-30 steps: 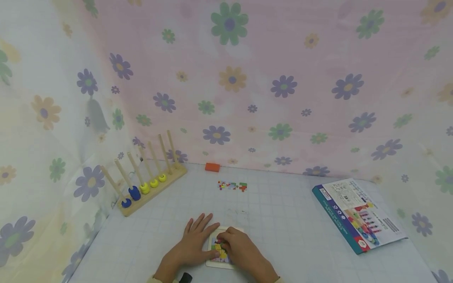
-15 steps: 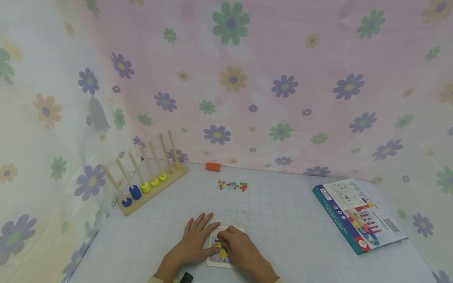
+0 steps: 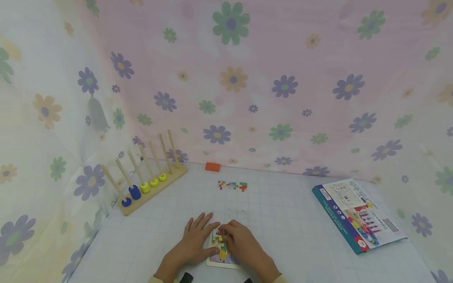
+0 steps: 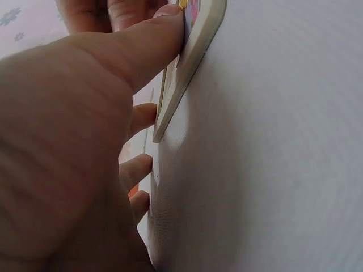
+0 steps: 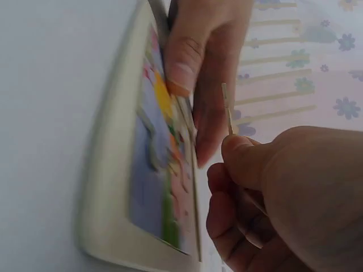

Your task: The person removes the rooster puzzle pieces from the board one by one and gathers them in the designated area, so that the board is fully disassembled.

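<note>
A small jigsaw puzzle in a pale wooden tray (image 3: 222,266) lies at the front of the table. My left hand (image 3: 192,243) rests flat at its left side with fingers spread, the thumb (image 5: 182,76) pressing on the puzzle's picture. Over the tray's right part, my right hand (image 3: 245,245) pinches a thin puzzle piece (image 5: 227,107) between thumb and curled fingers. That piece stands edge-on above the tray in the right wrist view. Some pieces sit fitted in the picture, while a stretch of the upper tray is hidden under the hands.
Several loose puzzle pieces (image 3: 231,185) lie in a row farther back, with an orange block (image 3: 212,167) behind them. A wooden peg counting stand (image 3: 152,192) with blue and yellow beads is at the left. On the right lies a printed box (image 3: 357,214). Flowered cloth walls enclose the table.
My right hand has lifted slightly up and away from the picture with the puzzle piece, uncovering more of the tray. My left hand has stayed in place.
</note>
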Demonstrator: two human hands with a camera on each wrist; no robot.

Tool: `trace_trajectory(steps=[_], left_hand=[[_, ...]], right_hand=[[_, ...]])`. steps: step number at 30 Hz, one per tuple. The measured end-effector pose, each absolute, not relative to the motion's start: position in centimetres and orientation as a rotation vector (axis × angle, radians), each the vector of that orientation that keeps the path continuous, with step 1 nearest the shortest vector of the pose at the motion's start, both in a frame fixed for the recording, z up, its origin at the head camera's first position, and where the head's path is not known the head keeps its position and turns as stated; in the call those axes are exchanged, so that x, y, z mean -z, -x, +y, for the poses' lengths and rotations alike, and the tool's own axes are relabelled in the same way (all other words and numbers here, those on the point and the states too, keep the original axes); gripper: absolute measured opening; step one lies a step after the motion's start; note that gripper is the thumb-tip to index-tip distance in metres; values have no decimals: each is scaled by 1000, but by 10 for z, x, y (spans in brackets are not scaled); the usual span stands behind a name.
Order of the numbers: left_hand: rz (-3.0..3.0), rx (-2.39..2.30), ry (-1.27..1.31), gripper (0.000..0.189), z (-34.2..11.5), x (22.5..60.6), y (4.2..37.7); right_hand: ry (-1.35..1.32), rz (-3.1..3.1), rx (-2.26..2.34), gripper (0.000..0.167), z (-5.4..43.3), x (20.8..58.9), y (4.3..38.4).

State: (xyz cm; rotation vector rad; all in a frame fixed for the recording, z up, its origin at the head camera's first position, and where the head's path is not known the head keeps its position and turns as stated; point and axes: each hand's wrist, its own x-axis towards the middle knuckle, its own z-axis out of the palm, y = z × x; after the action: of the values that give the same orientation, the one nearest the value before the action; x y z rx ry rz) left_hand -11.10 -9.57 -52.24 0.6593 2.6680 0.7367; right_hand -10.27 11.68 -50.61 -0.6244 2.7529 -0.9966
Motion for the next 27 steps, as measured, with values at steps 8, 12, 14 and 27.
trace_trajectory(steps=[8,12,14,27], left_hand=[[2684,-701,-657,75,-94,524,112],[2696,-698,-668,75,-94,526,112],[2701,-702,-673,74,-95,526,112],[2708,-702,-678,76,-95,527,113]], right_hand=[[601,2935,1017,22,118,506,145],[545,3008,975,22,116,511,173],[529,3023,959,22,115,514,185],[408,3023,941,19,104,518,217]])
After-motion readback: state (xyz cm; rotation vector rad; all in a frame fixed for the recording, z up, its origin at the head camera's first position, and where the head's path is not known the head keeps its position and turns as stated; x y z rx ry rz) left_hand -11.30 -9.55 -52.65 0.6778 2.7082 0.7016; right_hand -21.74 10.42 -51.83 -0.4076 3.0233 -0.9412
